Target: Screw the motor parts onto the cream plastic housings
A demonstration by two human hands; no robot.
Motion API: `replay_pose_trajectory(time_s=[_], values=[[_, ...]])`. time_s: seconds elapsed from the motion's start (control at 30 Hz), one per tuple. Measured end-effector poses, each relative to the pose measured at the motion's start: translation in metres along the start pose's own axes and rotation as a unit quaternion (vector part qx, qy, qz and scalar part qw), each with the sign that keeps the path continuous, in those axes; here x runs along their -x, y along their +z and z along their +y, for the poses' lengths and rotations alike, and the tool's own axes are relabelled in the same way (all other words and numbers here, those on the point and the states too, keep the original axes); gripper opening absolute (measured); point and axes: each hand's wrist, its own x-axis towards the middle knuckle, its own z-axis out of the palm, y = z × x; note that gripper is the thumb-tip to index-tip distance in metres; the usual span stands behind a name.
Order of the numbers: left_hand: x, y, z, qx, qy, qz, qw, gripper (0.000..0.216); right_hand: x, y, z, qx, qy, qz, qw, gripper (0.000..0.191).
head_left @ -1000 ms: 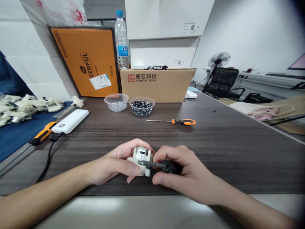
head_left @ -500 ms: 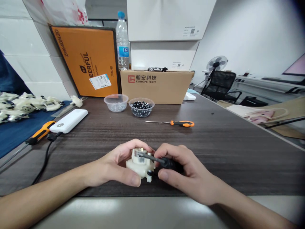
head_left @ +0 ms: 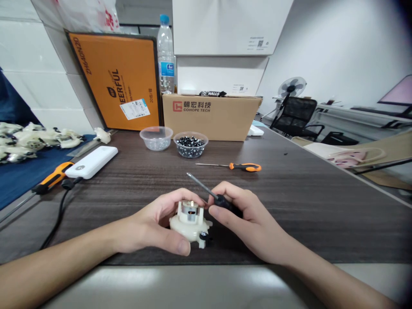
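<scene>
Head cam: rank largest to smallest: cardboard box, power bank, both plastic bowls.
1. Cardboard box
2. White power bank
3. Tie: plastic bowl of clear bits and plastic bowl of black bits look about equal.

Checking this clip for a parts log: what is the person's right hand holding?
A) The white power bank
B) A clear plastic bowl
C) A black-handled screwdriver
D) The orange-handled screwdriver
C: the right hand pinches a black-handled screwdriver near the white motor assembly, while the orange-handled screwdriver lies farther off on the table.
</scene>
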Motion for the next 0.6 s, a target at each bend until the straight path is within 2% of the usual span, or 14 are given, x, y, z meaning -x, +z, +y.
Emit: replay_pose_trajectory(time_s=[0.1, 0.23, 0.4, 0.47, 0.6], values=[[0.001, 0.004, -0.001, -0.107, 0.033, 0.056, 0.992, 0.065, -0.001, 0.0, 0.0, 0.005, 0.012, -0.007, 1.0, 0.013], [0.003, 0.009, -0.004, -0.213, 0.027, 0.128, 0.968, 0.078, -0.001, 0.002, 0.0, 0.022, 0.036, -0.029, 0.999, 0.011], [0.002, 0.012, -0.004, -0.327, 0.04, 0.156, 0.931, 0.081, 0.002, 0.008, 0.001, 0.065, 0.059, -0.07, 0.994, 0.018], [0.002, 0.012, -0.002, -0.345, 0.038, 0.156, 0.925, 0.08, 0.003, 0.01, 0.001, 0.07, 0.064, -0.079, 0.992, 0.017], [0.001, 0.01, -0.006, -0.284, 0.034, 0.152, 0.946, 0.078, 0.001, 0.01, -0.001, 0.041, 0.067, -0.084, 0.993, 0.015]])
